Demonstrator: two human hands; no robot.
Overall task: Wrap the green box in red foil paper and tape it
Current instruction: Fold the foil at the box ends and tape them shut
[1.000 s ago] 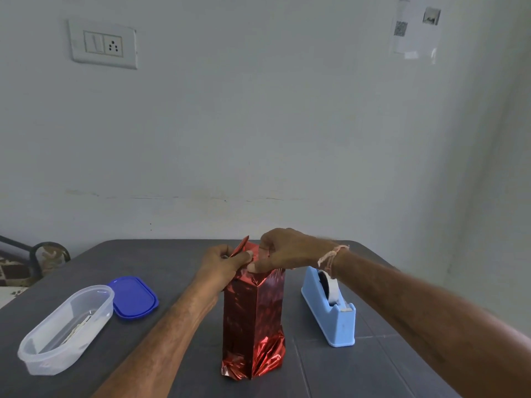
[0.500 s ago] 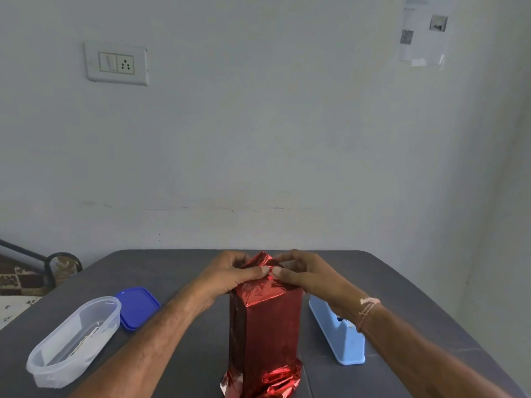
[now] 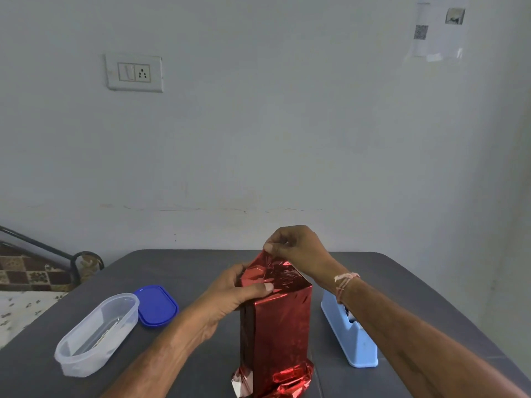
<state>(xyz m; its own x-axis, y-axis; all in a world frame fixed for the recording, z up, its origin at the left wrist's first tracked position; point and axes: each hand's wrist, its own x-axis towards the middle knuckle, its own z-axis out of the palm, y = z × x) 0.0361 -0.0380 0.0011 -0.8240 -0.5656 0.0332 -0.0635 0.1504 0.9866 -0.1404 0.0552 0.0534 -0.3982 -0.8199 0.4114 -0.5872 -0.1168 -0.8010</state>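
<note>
The box stands upright on the dark table [image 3: 186,268], fully covered in shiny red foil paper [image 3: 280,334]; no green shows. Loose foil bunches at its base. My left hand [image 3: 230,300] grips the box's upper left side, thumb pressing the folded foil on the top edge. My right hand [image 3: 296,248] pinches the tip of the top foil flap and holds it lifted above the box. The light blue tape dispenser [image 3: 349,337] sits just right of the box, partly behind my right forearm.
A clear oval plastic container [image 3: 94,337] lies at the left, with its blue lid [image 3: 156,305] beside it. The wall stands close behind the table. A metal frame and patterned fabric show beyond the table's left edge.
My right hand has risen from the box top, pulling the foil flap up into a peak. My left hand shifted to clamp the top left edge. The view tilted slightly.
</note>
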